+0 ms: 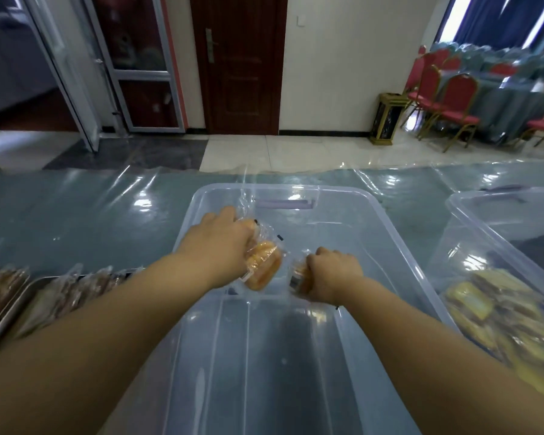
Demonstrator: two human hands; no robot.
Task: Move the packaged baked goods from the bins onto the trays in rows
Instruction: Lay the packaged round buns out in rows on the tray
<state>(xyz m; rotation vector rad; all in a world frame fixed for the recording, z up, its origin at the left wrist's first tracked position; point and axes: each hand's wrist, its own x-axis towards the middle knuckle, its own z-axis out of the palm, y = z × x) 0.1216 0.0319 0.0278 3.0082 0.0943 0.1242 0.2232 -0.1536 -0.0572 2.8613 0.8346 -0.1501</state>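
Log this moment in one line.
left hand: grips bun packets | right hand: grips single bun packet | both at clear bin | tray left: packets laid

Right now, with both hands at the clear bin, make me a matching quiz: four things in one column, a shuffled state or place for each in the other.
Things: 1 middle bin; 2 right bin; 3 metal tray; 4 orange bun.
States: A yellow packets inside; B in the left hand; C brown packets lined up; D right hand grips a small packet over it.
Pairs: 1-D; 2-A; 3-C; 4-B.
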